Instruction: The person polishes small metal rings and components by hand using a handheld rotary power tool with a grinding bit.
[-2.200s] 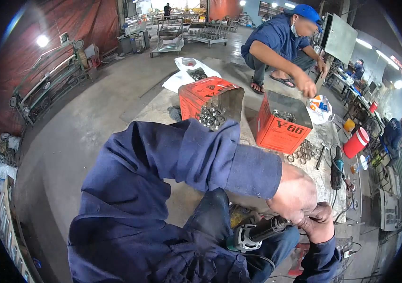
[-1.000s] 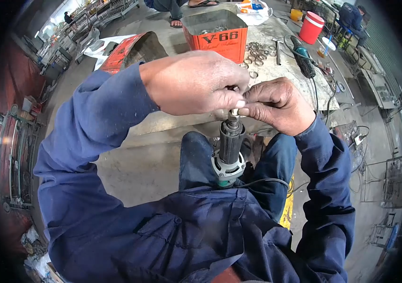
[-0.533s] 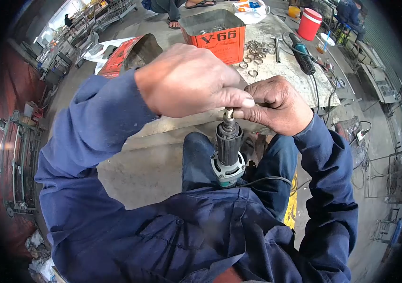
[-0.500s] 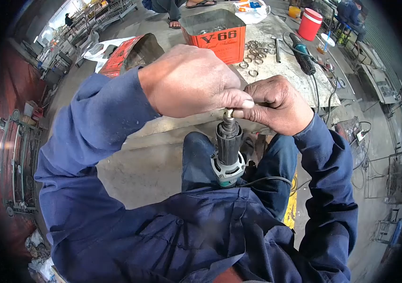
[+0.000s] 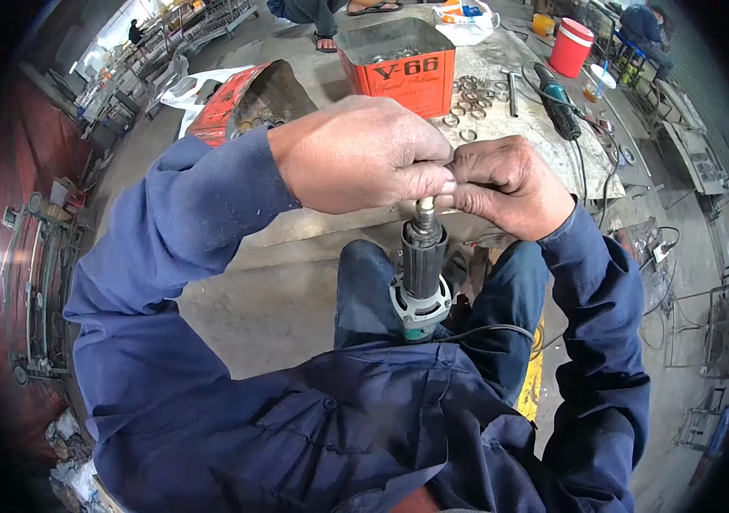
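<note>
A die grinder (image 5: 423,272) with a black body and grey-and-green housing stands upright between my knees, its tip pointing up. Over that tip my left hand (image 5: 364,158) is closed, thumb and fingers pinched together. From the other side my right hand (image 5: 510,186) is closed too, its thumb and fingertips meeting those of the left. A shiny metal end (image 5: 426,205) shows just under the thumbs. Whatever the fingertips pinch is mostly hidden by them.
On the board ahead are a red Y-66 tin (image 5: 407,81), several metal rings (image 5: 471,98), a metal tube (image 5: 513,94) and a second power tool (image 5: 559,107) with its cord. An orange-red tin (image 5: 226,104) lies on its side at left. A red-and-white cooler (image 5: 570,48) stands beyond.
The view has shifted slightly, so most things sit a little further right. Both hands keep their pinch above the grinder's tip; the brassy piece seen there before is now more covered by the fingers.
</note>
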The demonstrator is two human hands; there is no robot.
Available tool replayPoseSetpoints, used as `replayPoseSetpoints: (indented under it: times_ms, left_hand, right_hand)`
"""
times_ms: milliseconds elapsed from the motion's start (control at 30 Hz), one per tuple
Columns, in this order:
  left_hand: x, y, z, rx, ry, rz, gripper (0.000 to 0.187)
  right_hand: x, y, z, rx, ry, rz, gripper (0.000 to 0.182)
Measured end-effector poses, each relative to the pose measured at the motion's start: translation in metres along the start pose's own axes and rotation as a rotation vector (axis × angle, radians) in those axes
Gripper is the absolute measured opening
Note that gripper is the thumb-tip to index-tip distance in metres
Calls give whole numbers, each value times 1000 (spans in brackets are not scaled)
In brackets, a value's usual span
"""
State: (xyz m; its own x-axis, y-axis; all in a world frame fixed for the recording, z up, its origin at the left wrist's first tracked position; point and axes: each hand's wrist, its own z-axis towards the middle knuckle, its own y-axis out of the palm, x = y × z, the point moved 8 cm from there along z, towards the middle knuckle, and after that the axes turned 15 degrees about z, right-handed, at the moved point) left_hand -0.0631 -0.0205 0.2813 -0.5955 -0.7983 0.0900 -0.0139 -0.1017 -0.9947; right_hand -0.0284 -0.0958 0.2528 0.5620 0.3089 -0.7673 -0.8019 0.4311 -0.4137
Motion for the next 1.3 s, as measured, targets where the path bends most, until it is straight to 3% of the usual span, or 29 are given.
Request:
replayPoseSetpoints:
  times_ms: [167,233,300,333,467,567,667,767,833,900,1000,1167,1300]
  left_hand:
    - [3,-7,-2,-13,33,-32,24]
    - [4,-5,-2,-13,28,-68,25]
    - [-3,-6,1,46,-56,229,26]
    - [-4,-4,2,46,-56,229,26]
    - [-7,4,8,45,5,80,27]
    - [-4,4,5,23,2,-26,25]
    - [1,-1,5,-30,-10,-91,24]
    - [-1,0,3,-90,4,-143,26]
    - [0,0,4,-101,42,-137,28]
    - [-6,-10,7,0,-92,149,30]
    - [0,-8,6,-122,-97,81,30]
    - [1,-4,2,-67,7,-11,23]
    - [4,-6,0,-61,26,-57,18]
  right_hand:
    - [-4,0,-5,76,-123,-42,13]
    - [-5,-2,-5,60,-75,-97,14]
    - [-2,-4,-4,57,-48,-165,15]
    - [1,-4,-5,57,-47,-165,15]
    - [8,-8,-4,27,-7,-148,14]
    - [-2,-11,-3,68,-97,-221,14]
    - [4,-8,-4,75,-45,-61,15]
    - [16,1,-9,44,214,216,17]
    - [18,-2,-8,12,211,180,18]
    - [20,-1,-6,-19,207,139,19]
    - [18,-2,-3,-18,163,165,20]
    - [-13,-4,1,-11,-56,-140,15]
    - [-18,0,-2,1,-109,-264,13]
